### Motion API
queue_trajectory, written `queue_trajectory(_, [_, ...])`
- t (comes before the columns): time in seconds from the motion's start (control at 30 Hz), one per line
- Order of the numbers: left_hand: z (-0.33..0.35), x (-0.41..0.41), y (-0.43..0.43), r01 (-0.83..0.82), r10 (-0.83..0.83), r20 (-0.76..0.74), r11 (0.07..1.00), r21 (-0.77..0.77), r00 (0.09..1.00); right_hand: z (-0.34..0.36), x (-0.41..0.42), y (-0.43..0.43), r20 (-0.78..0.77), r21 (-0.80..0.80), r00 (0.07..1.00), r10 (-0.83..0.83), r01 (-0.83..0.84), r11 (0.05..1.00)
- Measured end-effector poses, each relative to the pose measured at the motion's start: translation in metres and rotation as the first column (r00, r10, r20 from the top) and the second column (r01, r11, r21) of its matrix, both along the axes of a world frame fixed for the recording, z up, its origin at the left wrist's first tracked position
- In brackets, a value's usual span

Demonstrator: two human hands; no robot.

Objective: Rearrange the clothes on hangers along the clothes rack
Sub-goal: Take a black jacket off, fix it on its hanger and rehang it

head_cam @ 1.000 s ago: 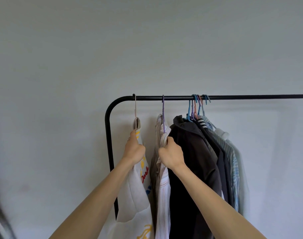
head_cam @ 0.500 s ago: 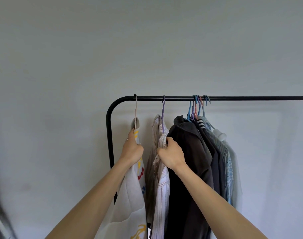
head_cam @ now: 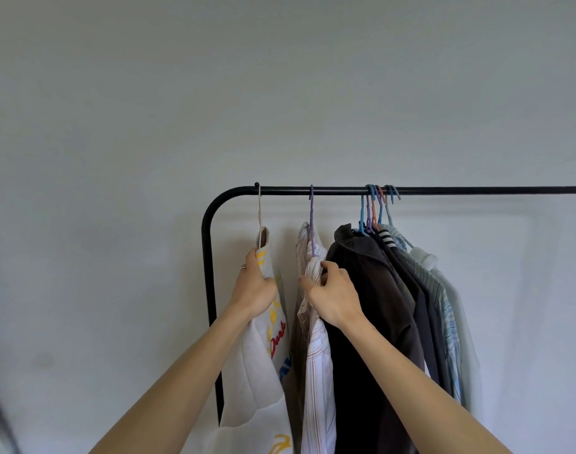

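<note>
White printed sweatshirt [head_cam: 260, 371] and pale striped shirt [head_cam: 319, 371] hang at the left end of the black metal rack [head_cam: 476, 190], places unchanged from half a second ago. Your left hand [head_cam: 254, 286] grips the sweatshirt's shoulder. Your right hand [head_cam: 334, 293] pinches the shirt's shoulder, fingers spread looser than before, beside the dark brown jacket [head_cam: 372, 306].

2 arms show, and both are bare. The left forearm [head_cam: 181, 371] and the right forearm [head_cam: 411, 371] are uncovered from the wrist down to the near edge of the view, where the frame cuts them off. The left hand [head_cam: 252, 286] wears 1 thin, pale metal ring [head_cam: 243, 267] on a finger; which finger cannot be told. The right hand [head_cam: 334, 296] shows its back, with knuckles and tendons faintly ridged. Both forearms are slim and smooth.
</note>
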State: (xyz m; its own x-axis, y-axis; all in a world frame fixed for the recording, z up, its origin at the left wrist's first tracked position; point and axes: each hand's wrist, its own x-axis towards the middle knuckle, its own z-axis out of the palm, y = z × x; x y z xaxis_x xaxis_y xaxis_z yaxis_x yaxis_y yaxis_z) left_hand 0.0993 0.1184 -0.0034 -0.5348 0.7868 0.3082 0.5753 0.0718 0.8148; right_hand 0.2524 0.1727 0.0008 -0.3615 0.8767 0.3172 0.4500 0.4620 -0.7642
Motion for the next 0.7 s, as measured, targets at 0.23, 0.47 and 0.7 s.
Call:
queue_trajectory(0.23, [0.023, 0.046, -0.010, -0.044, 0.203, -0.617, 0.964, 0.263, 0.760, 0.007, 0.065, 0.002, -0.014, 0.560, 0.944, -0.331, 0.282, 0.779])
queue_trajectory(0.47, [0.013, 0.089, 0.024, 0.123, -0.125, -0.056, 0.992, -0.043, 0.991, -0.005, 0.092, 0.013, 0.278, 0.618, 0.801, -0.531, 0.273, 0.737])
queue_trajectory(0.7, [0.005, 0.075, 0.028, 0.217, -0.198, 0.165, 0.970, -0.106, 0.966, 0.011, 0.093, 0.029, 0.346, 0.214, 0.897, -0.276, 0.211, 0.954])
